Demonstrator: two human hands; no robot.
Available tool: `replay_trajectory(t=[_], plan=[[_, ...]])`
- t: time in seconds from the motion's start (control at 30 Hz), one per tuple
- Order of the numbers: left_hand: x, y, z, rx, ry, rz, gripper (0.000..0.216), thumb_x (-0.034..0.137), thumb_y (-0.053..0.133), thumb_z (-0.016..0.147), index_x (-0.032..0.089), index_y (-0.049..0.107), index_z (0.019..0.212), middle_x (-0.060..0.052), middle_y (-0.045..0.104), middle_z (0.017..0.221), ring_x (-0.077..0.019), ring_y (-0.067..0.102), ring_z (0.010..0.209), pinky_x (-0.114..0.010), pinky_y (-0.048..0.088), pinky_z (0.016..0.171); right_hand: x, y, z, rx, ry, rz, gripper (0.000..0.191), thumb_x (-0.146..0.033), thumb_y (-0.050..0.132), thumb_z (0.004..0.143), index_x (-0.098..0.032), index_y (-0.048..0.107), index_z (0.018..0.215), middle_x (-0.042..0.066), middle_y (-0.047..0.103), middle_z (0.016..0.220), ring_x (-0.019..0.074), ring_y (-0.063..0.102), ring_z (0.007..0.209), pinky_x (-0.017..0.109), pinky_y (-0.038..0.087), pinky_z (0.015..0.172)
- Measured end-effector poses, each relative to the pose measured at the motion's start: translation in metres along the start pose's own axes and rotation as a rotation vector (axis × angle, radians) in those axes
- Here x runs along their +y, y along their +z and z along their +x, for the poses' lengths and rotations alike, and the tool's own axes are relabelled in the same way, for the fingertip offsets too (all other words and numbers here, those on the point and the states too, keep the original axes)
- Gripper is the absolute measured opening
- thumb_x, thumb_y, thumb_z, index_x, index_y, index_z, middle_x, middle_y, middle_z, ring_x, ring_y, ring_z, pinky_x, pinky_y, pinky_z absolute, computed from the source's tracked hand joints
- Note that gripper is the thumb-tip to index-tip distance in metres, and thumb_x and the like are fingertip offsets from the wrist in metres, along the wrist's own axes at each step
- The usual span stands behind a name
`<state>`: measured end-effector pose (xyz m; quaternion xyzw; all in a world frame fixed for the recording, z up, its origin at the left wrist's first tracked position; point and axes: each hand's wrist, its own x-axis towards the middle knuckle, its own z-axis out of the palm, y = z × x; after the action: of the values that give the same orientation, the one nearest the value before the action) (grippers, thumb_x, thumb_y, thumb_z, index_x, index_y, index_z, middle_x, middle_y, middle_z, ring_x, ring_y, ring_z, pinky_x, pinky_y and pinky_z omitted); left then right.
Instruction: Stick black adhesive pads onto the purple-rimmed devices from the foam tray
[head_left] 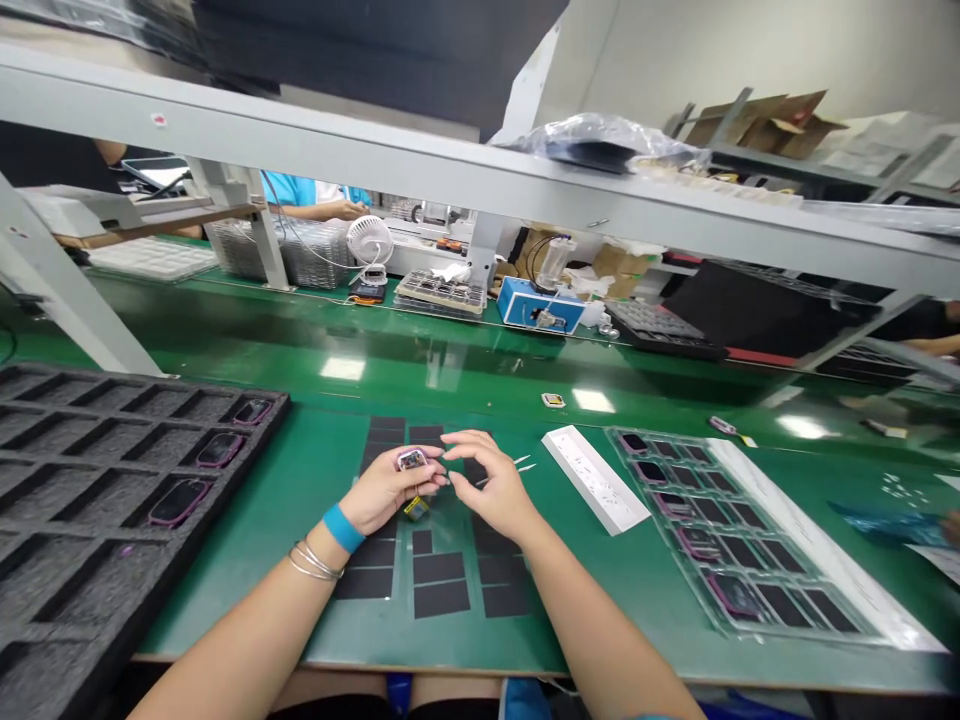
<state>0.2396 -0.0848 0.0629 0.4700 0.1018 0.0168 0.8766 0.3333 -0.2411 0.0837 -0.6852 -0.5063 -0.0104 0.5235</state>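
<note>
My left hand (386,485) grips a small watch case (412,459) with its inner parts showing. A small yellow-and-black battery (415,508) hangs just below the case. Close on its right is my right hand (491,485), with thumb and forefinger curved and apart near the case. Two thin pale tips of tweezers (525,463) stick out to the right from behind that hand, which appears to keep them tucked in its palm. Beneath both hands lie sheets of black rectangular pieces (440,568) on the green bench.
To the left is a black foam tray (90,530) with several watch cases in its right column. A white box (596,480) of small bits stands right of my hands, beside a clear tray (742,540) with watch cases and black pieces. A shelf beam (420,165) crosses above.
</note>
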Motion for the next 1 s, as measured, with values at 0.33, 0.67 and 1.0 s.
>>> replay_trajectory(t=[0.33, 0.67, 1.0], plan=[[-0.003, 0.010, 0.000, 0.135, 0.023, -0.140, 0.045, 0.011, 0.063, 0.075, 0.014, 0.056, 0.120, -0.010, 0.067, 0.101, -0.0207, 0.061, 0.105, -0.036, 0.042, 0.101, 0.026, 0.048, -0.018, 0.005, 0.489, 0.274, 0.081, -0.026, 0.078, 0.058, -0.027, 0.038, 0.129, 0.011, 0.045, 0.131, 0.0214, 0.054, 0.111, 0.039, 0.050, 0.087], [0.004, 0.005, -0.003, -0.008, -0.020, 0.138, 0.047, 0.020, 0.076, 0.068, 0.014, 0.063, 0.113, -0.011, 0.067, 0.103, -0.0232, 0.062, 0.098, -0.037, 0.043, 0.095, 0.031, 0.006, -0.003, -0.156, 0.599, 0.227, 0.052, -0.006, 0.055, 0.063, -0.020, 0.052, 0.113, 0.001, 0.065, 0.088, 0.0079, 0.051, 0.052, 0.024, 0.045, 0.054], [-0.001, -0.002, -0.001, -0.012, 0.050, -0.026, 0.052, 0.012, 0.082, 0.057, 0.018, 0.065, 0.106, -0.004, 0.067, 0.094, -0.0136, 0.064, 0.081, -0.026, 0.052, 0.077, 0.003, 0.017, -0.005, -0.004, 0.169, 0.069, 0.003, -0.020, 0.064, 0.078, -0.021, 0.066, 0.080, 0.004, 0.061, 0.095, 0.0165, 0.058, 0.094, 0.032, 0.044, 0.088]])
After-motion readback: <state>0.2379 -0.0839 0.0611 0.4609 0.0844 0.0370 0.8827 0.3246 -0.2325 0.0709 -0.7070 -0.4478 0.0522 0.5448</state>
